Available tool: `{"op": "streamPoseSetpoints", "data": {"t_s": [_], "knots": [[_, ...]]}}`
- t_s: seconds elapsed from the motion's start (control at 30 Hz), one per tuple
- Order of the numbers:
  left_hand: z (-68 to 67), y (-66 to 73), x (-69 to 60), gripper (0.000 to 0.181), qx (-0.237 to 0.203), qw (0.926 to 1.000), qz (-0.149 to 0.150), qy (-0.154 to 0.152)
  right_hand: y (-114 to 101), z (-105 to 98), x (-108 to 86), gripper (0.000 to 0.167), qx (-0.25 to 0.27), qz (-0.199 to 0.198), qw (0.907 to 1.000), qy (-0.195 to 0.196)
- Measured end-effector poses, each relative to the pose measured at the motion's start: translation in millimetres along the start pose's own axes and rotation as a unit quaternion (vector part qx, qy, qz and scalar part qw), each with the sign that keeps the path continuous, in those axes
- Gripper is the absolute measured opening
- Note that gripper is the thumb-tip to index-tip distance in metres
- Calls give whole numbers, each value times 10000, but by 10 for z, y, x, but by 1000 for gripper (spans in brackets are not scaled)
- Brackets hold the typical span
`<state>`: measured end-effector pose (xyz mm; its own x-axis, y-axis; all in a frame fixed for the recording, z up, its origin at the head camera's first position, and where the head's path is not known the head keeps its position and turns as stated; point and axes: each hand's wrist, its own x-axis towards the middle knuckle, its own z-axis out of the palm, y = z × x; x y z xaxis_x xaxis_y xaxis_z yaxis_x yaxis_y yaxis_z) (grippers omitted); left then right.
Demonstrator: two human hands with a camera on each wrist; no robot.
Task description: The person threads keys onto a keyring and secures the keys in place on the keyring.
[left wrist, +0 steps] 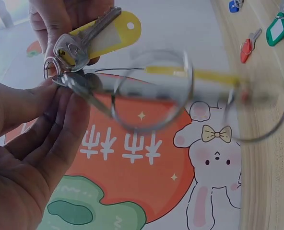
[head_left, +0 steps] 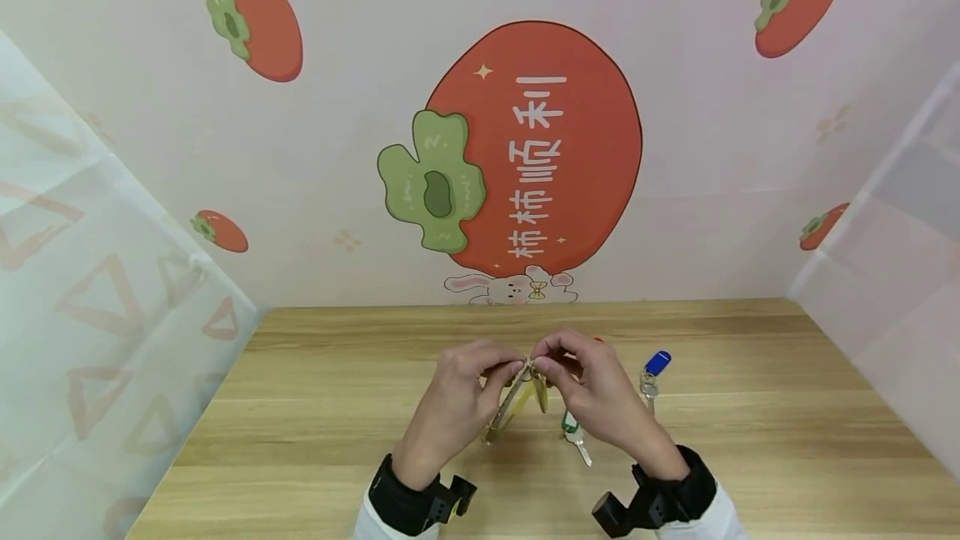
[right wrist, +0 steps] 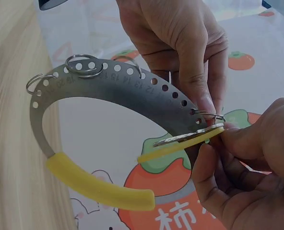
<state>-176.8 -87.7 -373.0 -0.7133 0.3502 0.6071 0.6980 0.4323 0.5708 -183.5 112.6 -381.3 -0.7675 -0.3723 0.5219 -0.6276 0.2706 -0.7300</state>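
Both hands meet above the table's middle. My left hand (head_left: 465,377) pinches one end of a curved metal key holder (right wrist: 113,81), a flat plate with a row of numbered holes and a yellow grip (right wrist: 99,187). My right hand (head_left: 592,382) pinches a silver key (left wrist: 101,31) with a yellow key tag (left wrist: 130,33) close to that end. The key's split ring (left wrist: 50,67) is between the fingers of both hands at the plate's edge; whether it passes through a hole is hidden. Several other rings, with no keys on them, hang along the plate.
On the wooden table (head_left: 315,407) lie a key with a green tag (head_left: 570,421), one with a blue tag (head_left: 657,363), and one with a red tag (left wrist: 246,50), mostly behind the right hand in the head view. A printed backdrop (head_left: 360,48) rises at the table's back.
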Motion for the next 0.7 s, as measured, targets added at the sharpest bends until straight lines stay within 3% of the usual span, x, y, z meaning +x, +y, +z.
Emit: {"op": "streamPoseSetpoints", "data": {"t_s": [0.33, 0.7], "knots": [[12, -7, -1, 6, -68, 9997, -188, 146, -17, -31, 10, 8, 333, 477, 9982, -155], [17, 5, 2, 6, -195, 9988, -368, 242, 34, -48, 13, 5, 448, 536, 9963, -498]]}}
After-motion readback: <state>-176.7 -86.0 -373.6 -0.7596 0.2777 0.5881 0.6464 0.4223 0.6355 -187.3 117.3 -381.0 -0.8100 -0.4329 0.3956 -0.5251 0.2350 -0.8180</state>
